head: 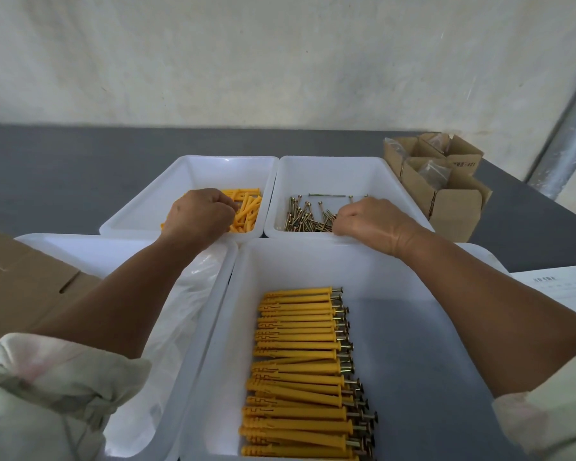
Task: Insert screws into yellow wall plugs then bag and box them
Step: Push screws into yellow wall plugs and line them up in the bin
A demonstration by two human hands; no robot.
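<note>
The left hand [200, 212] is curled over the yellow wall plugs [248, 207] in the far left tray [226, 158], the right hand [366, 216] over the screws [308, 217] in the far right tray [333, 159]; whether anything is pinched cannot be told, the fingertips being hidden. Tangled screws could be lifted together and dropped between trays; a screw could be started crooked. Finished plugs [300, 367] are laid in the near tray [413, 261]; a grey table [64, 168] is backed by a pale wall [280, 54]; cardboard boxes [446, 194] stand far right.

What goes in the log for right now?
left hand: in loose yellow plugs | right hand: in screws | assembled plugs: rows in near tray | grips: hidden
</note>
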